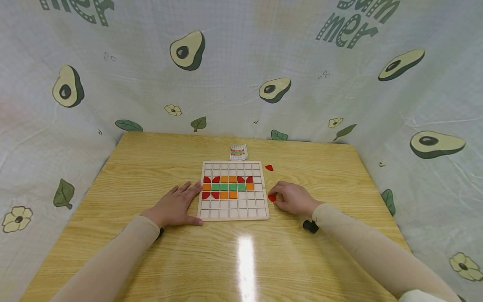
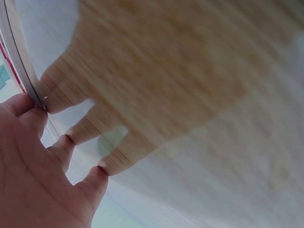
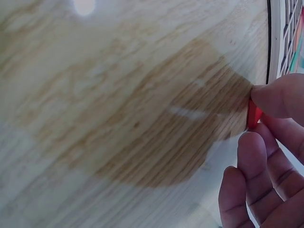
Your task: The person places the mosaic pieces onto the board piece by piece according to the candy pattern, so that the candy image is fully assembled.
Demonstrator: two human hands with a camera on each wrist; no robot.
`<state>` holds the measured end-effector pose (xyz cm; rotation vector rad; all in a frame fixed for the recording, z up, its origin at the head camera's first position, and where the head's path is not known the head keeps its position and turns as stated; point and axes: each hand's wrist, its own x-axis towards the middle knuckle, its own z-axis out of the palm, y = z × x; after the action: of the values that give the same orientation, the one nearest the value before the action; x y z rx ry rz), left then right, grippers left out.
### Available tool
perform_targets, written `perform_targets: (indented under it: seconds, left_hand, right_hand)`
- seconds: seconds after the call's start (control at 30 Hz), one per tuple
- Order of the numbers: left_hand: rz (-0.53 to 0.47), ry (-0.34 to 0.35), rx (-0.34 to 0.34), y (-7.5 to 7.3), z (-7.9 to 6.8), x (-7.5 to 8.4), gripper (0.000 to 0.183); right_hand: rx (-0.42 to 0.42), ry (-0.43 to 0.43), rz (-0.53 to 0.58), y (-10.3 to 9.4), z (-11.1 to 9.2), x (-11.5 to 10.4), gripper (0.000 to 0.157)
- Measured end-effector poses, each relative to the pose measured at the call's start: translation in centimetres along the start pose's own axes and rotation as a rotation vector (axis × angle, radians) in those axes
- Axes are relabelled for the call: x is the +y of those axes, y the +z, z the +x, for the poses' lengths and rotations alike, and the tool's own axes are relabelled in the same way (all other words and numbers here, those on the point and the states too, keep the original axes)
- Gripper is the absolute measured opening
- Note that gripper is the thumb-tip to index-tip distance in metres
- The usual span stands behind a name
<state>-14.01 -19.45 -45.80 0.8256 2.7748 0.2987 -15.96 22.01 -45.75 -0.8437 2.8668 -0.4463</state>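
A square grid board (image 1: 235,213) lies on the table, with red quarter-round, orange square and green square tiles filling part of its middle rows. My left hand (image 1: 175,205) lies flat with fingers spread, its fingertips touching the board's left edge; the left wrist view shows the fingers (image 2: 61,149) from the palm side. Just off the board's right edge, my right hand (image 1: 294,198) pinches a red quarter-round tile (image 3: 254,113) between thumb and fingers. Another red tile (image 1: 269,167) lies on the table beyond the right hand, beside the board's upper right.
Behind the board lies a small pattern card (image 1: 238,152) printed with a similar coloured design. The wooden table (image 1: 181,260) carries a bright light reflection at the front. A cloth printed with avocados (image 1: 226,113) hangs around the back and sides.
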Motion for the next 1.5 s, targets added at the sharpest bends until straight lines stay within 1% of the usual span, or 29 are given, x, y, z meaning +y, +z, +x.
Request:
perform_targets:
  seconds: [0.2,0.33,0.47,0.57,0.7,0.8,1.07,1.2,1.33,1.5]
  left_hand:
    - [0.004,0.001,0.001,0.1,0.0,-0.1,0.114]
    - [0.000,0.000,0.002,0.3,0.1,-0.3,0.115]
    - [-0.011,0.012,0.021,0.4,0.2,-0.5,0.116]
    - [-0.021,0.026,0.036,0.6,0.2,-0.7,0.117]
    - [-0.019,0.021,0.029,0.8,0.3,-0.7,0.118]
    - [-0.015,0.014,0.020,0.7,0.2,-0.6,0.117]
    - [-0.006,0.001,0.001,0.3,0.0,-0.4,0.115]
    - [-0.003,0.006,0.002,0.3,0.0,-0.3,0.114]
    - [0.001,0.010,0.004,0.3,0.0,-0.3,0.113]
    - [0.001,0.009,0.005,0.3,0.0,-0.3,0.114]
  right_hand:
    - [-0.006,-0.004,0.007,-0.1,0.1,0.1,0.028]
    - [0.000,-0.011,-0.023,0.0,0.1,0.3,0.029]
    - [-0.018,-0.015,-0.050,0.0,0.2,0.6,0.031]
    - [-0.035,-0.029,-0.050,-0.2,0.1,0.8,0.029]
    - [-0.009,-0.051,-0.095,-0.2,0.1,1.0,0.021]
    - [0.017,-0.038,-0.127,-0.1,0.0,1.1,0.022]
    - [-0.006,-0.019,-0.091,-0.3,-0.1,0.7,0.031]
    - [0.008,-0.008,-0.103,-0.2,-0.1,0.7,0.036]
    - [0.013,-0.037,-0.118,-0.1,-0.1,0.8,0.033]
    - [-0.008,-0.052,-0.094,0.0,-0.2,0.6,0.031]
